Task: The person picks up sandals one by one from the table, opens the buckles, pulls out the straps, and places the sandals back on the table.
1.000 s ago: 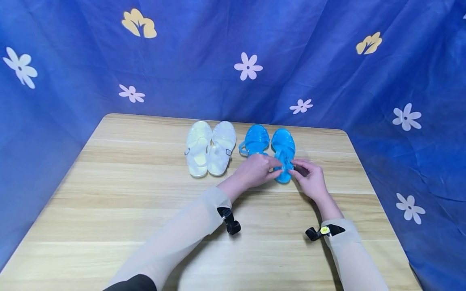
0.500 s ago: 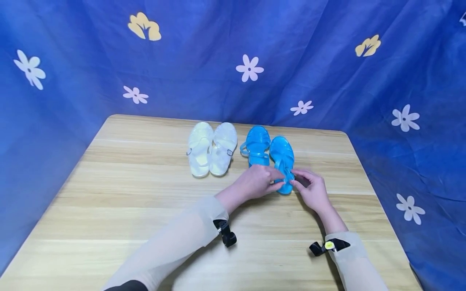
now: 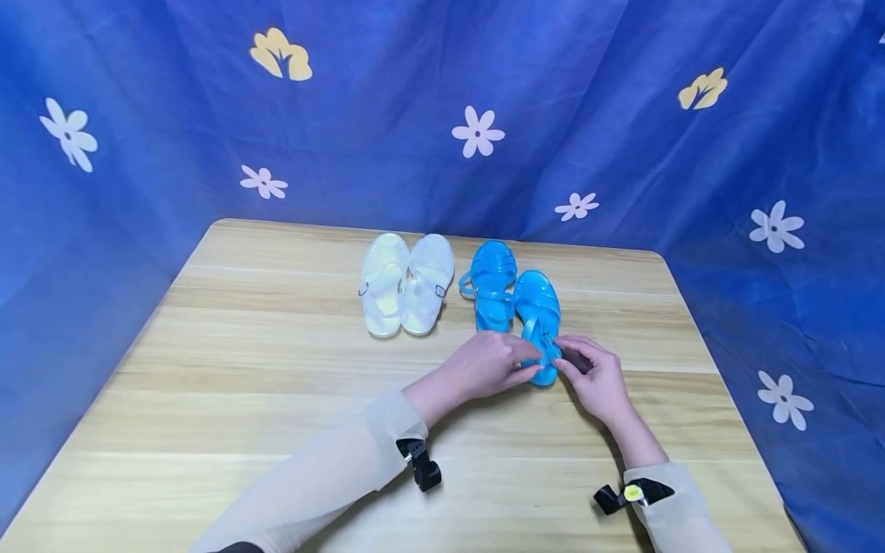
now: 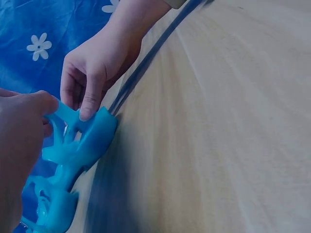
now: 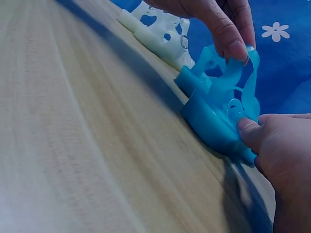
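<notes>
Two blue jelly sandals lie on the wooden table (image 3: 276, 399). The right blue sandal (image 3: 538, 311) sits a little nearer to me than the left blue sandal (image 3: 492, 283). My left hand (image 3: 527, 370) pinches its heel strap from the left, and my right hand (image 3: 563, 359) pinches the heel from the right. In the left wrist view the right blue sandal (image 4: 80, 145) lies between my left hand (image 4: 22, 141) and my right hand (image 4: 90, 77). In the right wrist view my left hand (image 5: 221, 24) holds the strap of the right blue sandal (image 5: 214, 119), and the thumb of my right hand (image 5: 272, 141) presses on its heel.
A pair of white translucent sandals (image 3: 406, 283) stands side by side left of the blue pair, also seen as white sandals (image 5: 155, 26) in the right wrist view. A blue flowered cloth (image 3: 622, 138) hangs behind and around the table. The table's right edge (image 3: 726, 384) is near my right hand.
Both hands have drawn the right blue sandal toward me, so it now sits behind its mate. The other three sandals have stayed put.
</notes>
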`<state>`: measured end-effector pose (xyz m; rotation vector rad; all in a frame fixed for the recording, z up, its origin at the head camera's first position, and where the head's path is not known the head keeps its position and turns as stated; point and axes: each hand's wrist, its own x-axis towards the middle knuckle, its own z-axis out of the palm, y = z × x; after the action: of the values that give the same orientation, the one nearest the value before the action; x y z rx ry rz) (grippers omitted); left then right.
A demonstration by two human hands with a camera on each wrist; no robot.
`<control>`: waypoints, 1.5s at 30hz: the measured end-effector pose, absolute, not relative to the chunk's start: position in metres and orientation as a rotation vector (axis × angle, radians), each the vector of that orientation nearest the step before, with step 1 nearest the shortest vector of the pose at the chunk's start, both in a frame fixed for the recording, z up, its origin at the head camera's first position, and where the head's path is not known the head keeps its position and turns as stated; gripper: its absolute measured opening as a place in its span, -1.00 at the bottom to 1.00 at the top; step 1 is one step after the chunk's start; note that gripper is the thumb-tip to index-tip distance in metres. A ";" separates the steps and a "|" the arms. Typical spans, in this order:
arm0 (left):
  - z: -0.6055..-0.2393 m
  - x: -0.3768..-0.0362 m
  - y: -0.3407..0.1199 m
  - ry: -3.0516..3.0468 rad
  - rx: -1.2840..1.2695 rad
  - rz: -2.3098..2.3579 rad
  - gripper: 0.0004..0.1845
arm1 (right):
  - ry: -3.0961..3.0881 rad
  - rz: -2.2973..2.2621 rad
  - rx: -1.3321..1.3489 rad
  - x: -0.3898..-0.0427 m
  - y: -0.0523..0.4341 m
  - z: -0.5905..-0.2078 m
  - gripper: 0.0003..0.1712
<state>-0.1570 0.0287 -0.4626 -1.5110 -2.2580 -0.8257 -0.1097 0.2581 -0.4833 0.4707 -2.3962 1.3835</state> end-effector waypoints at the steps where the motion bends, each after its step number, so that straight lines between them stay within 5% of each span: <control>1: -0.463 -0.156 0.029 -2.256 -1.513 -0.832 -0.90 | -2.395 1.375 0.473 -0.109 0.259 -0.485 -0.64; 12: -0.470 -0.139 0.025 -2.231 -1.484 -0.900 -0.87 | -2.436 1.321 0.503 -0.104 0.274 -0.516 -0.60; 45: -0.470 -0.117 0.025 -2.172 -1.588 -0.918 -0.81 | -2.482 1.286 0.555 -0.070 0.280 -0.513 -0.56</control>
<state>-0.1169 0.0255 -0.4700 -1.5881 -2.1716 -0.9184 -0.0703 0.2797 -0.5128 0.5550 -2.4824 1.2862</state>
